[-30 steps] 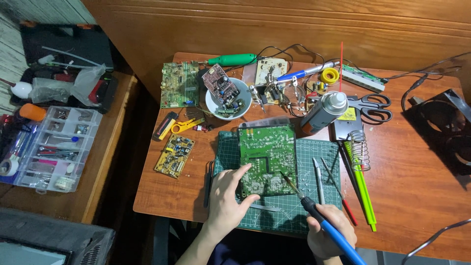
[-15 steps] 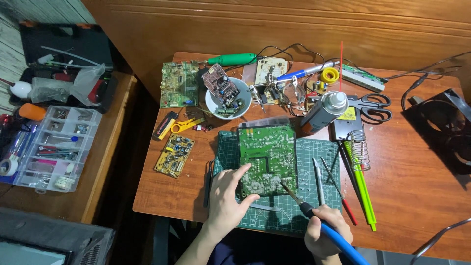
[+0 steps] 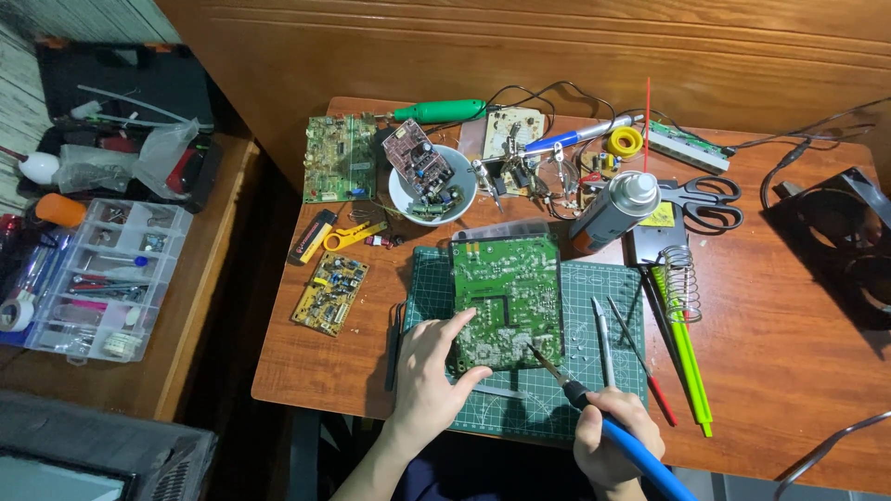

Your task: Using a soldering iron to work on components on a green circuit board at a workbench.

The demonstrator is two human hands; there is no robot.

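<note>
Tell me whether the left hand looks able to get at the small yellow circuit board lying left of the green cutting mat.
Probably yes. The left hand rests on the large green circuit board, and the small yellow circuit board lies close by to its left on bare wooden table. Only thin black tweezers lie between, flat.

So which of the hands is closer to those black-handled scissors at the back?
The right hand. It is at the near edge, holding the blue soldering iron, below the scissors. The left hand rests on the green circuit board, further left of them.
</note>
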